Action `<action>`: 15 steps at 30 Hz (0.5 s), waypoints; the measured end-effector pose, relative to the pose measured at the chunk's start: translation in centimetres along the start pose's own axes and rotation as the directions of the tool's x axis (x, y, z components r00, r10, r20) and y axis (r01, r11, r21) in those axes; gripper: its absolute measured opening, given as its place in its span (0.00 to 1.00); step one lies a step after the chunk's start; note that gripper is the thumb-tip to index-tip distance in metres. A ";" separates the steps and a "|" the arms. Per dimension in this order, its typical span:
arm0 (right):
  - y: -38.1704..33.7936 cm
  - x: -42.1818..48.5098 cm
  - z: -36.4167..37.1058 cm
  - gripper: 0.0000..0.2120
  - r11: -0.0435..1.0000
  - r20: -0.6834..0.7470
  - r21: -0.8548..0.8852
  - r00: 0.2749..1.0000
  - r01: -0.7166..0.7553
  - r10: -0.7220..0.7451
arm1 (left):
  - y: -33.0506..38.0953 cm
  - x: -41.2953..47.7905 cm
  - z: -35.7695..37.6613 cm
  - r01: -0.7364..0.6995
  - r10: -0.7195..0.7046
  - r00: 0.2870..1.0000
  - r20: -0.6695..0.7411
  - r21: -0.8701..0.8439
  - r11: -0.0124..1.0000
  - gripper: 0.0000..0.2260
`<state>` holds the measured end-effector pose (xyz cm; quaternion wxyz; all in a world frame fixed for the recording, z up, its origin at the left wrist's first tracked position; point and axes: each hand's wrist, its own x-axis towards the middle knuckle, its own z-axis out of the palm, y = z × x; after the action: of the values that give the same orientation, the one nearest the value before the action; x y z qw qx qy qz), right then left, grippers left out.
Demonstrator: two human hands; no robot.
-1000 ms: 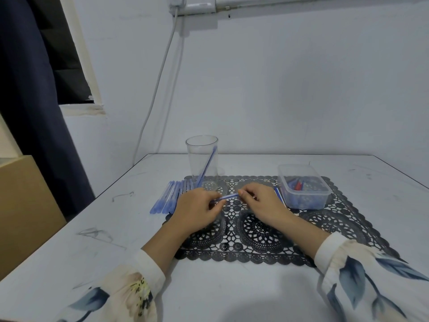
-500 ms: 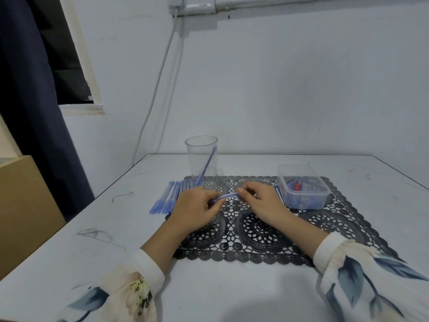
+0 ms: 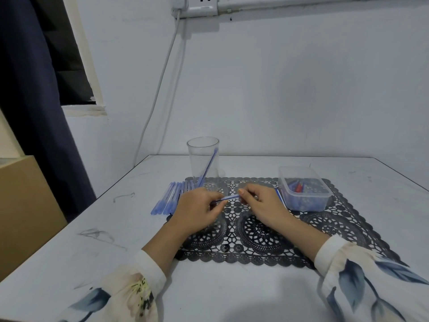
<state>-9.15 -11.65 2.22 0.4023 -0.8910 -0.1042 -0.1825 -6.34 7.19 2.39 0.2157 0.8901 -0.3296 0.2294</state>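
Head view: L hand (image 3: 197, 211) & R hand (image 3: 262, 205) sit low over black lace placemat (image 3: 255, 233), fingers of both curled, each pinching one end of a thin blue pen (image 3: 228, 198) held roughly level between them, just above the mat. Beyond L hand, row of blue pens (image 3: 169, 198) lies across mat edge & white table (image 3: 92, 252), L hand covering part of the row. Clear plastic cup (image 3: 203, 159) stands at mat's far edge w/ a leaning pen (image 3: 209, 167) inside; clear plastic tub (image 3: 304, 189) of blue & red bits sits just right of R hand.
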 end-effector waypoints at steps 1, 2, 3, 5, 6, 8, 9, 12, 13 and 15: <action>0.0 0.0 0.0 0.12 1.000 -0.002 0.002 1.000 -0.001 0.001 | 0.0 0.0 0.0 -0.002 0.002 1.000 0.000 0.006 1.000 0.10; -0.1 0.0 0.0 0.12 1.000 -0.001 0.017 1.000 0.000 0.000 | 0.0 0.1 0.0 0.002 -0.002 1.000 -0.002 0.011 1.000 0.11; 0.0 -0.1 0.1 0.10 0.999 0.005 0.038 1.000 0.003 -0.003 | 0.0 0.1 0.0 0.010 -0.010 1.000 -0.005 0.011 1.000 0.11; 0.0 -0.1 0.1 0.05 0.998 0.017 0.053 1.000 0.019 -0.019 | -0.1 0.0 0.0 0.020 -0.020 1.000 -0.008 0.003 1.000 0.11; 0.0 -0.1 0.1 0.05 0.999 0.018 0.038 0.999 0.030 -0.031 | -0.2 0.0 0.0 0.016 -0.015 1.000 -0.007 0.001 1.000 0.11; -0.1 -0.1 0.0 0.07 0.998 0.017 -0.016 0.998 0.053 -0.053 | -0.3 0.0 0.0 -0.009 0.009 1.000 -0.012 0.003 1.000 0.12; -0.2 -0.1 -0.1 0.10 0.998 0.013 -0.036 0.998 0.060 -0.060 | -0.3 0.0 0.1 -0.019 0.019 1.000 -0.017 0.001 1.000 0.13; -0.2 -0.1 -0.1 0.12 0.998 -0.004 -0.027 0.998 0.056 -0.056 | -0.3 0.0 0.1 -0.025 0.025 0.999 -0.021 -0.008 1.000 0.16; -0.2 -0.2 0.0 0.09 0.998 -0.007 0.001 0.998 0.059 -0.059 | -0.4 0.0 0.1 -0.023 0.022 1.000 -0.021 -0.013 1.000 0.17; 0.0 -0.2 0.1 0.04 0.996 -0.009 0.059 0.998 0.066 -0.066 | -0.5 0.0 0.1 -0.017 0.016 0.999 -0.029 -0.029 0.999 0.17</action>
<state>-9.33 -11.56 2.09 0.4225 -0.8742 -0.1375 -0.1958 -5.98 7.44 2.24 0.2315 0.8807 -0.3371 0.2392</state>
